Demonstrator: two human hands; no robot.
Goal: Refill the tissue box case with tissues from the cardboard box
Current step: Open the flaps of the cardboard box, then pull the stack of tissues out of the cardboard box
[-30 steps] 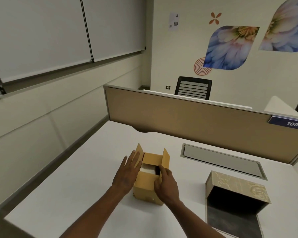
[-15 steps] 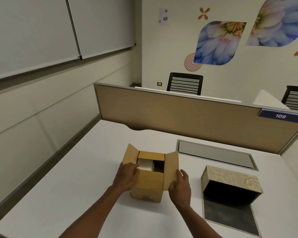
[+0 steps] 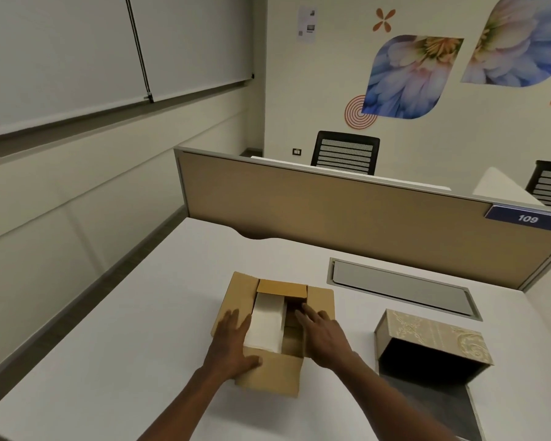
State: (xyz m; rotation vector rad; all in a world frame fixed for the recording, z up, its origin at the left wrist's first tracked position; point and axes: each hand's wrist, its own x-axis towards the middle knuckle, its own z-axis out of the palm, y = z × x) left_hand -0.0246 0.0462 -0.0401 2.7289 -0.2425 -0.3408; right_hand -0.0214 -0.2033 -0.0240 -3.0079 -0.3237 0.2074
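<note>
One head-worn view – looking forward and down across the white desk (image 3: 115, 316) – close above both forearms.

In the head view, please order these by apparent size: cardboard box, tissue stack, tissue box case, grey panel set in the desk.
1. Grey panel
2. Cardboard box and tissue box case: look alike, so unranked; the case runs past the frame edge.
3. Tissue stack

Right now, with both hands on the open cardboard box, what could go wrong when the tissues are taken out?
1. The white tissues sit tight against the left wall of the cardboard box; lifting them may drag the box up.
2. The right hand presses the right flap flat; if released, the flap may spring back over the opening.
</note>
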